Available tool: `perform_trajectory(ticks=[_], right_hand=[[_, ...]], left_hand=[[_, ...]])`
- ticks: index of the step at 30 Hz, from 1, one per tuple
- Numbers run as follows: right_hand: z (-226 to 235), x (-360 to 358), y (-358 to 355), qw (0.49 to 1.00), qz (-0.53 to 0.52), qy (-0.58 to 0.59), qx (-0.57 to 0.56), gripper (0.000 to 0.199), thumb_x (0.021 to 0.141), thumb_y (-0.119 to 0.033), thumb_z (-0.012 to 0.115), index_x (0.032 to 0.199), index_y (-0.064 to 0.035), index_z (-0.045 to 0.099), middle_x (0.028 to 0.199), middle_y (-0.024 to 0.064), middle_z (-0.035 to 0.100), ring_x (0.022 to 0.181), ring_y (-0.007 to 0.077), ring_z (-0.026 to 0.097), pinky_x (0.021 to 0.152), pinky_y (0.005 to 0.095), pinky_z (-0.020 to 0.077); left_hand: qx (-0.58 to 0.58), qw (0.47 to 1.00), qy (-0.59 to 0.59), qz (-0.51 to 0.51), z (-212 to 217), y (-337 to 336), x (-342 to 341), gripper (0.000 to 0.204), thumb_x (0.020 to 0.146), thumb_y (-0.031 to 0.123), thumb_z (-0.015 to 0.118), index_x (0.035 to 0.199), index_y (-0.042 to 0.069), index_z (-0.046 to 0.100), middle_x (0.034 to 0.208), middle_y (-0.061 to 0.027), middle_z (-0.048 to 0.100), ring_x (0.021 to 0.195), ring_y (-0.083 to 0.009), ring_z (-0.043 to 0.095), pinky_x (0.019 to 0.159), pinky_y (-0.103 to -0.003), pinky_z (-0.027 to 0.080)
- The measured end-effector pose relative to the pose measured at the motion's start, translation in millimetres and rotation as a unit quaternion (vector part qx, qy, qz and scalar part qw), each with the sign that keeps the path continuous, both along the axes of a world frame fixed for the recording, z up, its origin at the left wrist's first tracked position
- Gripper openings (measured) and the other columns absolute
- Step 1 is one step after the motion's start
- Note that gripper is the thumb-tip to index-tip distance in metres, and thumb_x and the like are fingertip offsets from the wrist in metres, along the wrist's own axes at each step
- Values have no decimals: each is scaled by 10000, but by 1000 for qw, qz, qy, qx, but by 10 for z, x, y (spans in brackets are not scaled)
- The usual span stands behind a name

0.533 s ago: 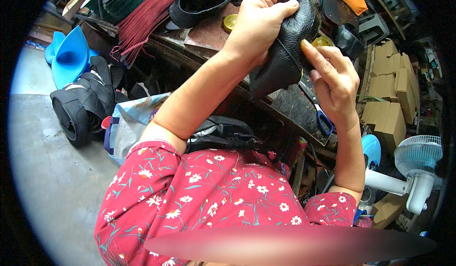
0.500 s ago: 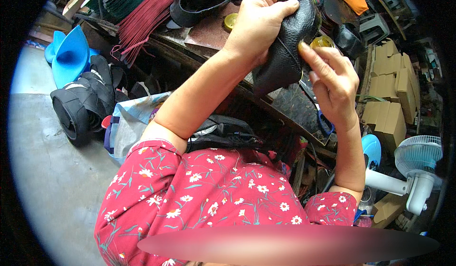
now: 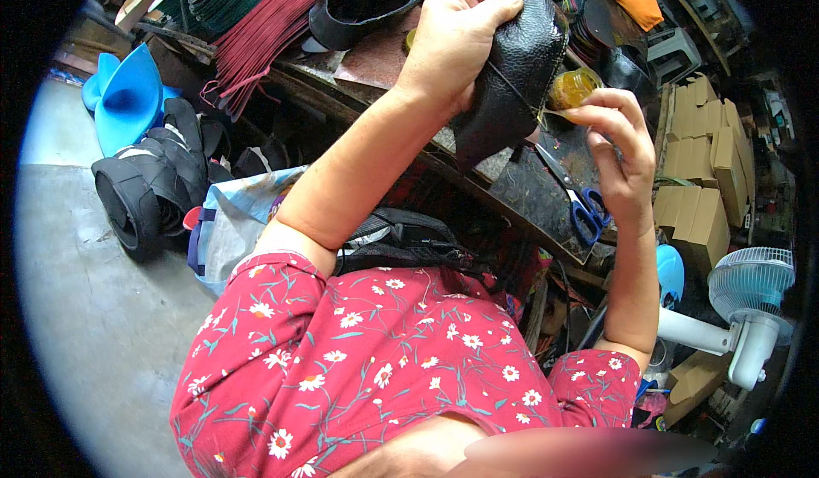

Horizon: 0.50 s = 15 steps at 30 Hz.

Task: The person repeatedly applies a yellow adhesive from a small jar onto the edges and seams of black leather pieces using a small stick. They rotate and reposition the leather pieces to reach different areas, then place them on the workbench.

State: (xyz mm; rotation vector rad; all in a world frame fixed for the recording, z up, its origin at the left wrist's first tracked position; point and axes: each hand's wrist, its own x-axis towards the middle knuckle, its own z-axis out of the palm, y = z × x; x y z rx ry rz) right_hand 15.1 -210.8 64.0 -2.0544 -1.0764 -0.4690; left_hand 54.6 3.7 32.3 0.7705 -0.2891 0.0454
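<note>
Fingers of the left hand (image 3: pixel 448 43) clamp one black leather piece (image 3: pixel 516 69), holding it up over the surface (image 3: pixel 525 192). The right hand (image 3: pixel 630 158) curls just beside the piece's right edge; whether its fingers close on anything thin, I cannot tell. Half a second ago its forefinger was at that edge; now the hand sits farther right, baring more of one clear jar (image 3: pixel 573 88) and one pair of blue-handled scissors (image 3: pixel 572 195). The jar, just beyond the right fingertips, contains a yellow substance. One bundle of red cords (image 3: pixel 260 43) lies farther left. Beyond the right forearm are at least three cardboard boxes (image 3: pixel 701 226) and one white fan (image 3: pixel 751 282).
</note>
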Motion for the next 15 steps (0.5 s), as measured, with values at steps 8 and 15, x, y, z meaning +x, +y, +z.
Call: perform_trajectory(ticks=[8,15], right_hand=[[-41,-13,-49,966,127,225,3,483,728,35,542,1183,-39,688,948,109,608,872,214,605,813,304,470],[-10,80,147,995,-57,-69,-45,627,727,31,612,1327,-150,614,921,92,617,754,264,612,716,336,514]], left_hand=[[-19,999,-21,44,-11,-136,17,106,930,23,580,976,-25,664,858,-58,694,725,-104,650,663,-241,535],[-2,1000,6,10,92,-56,-161,113,929,40,582,983,-19,663,857,-56,694,699,-101,645,656,-243,534]])
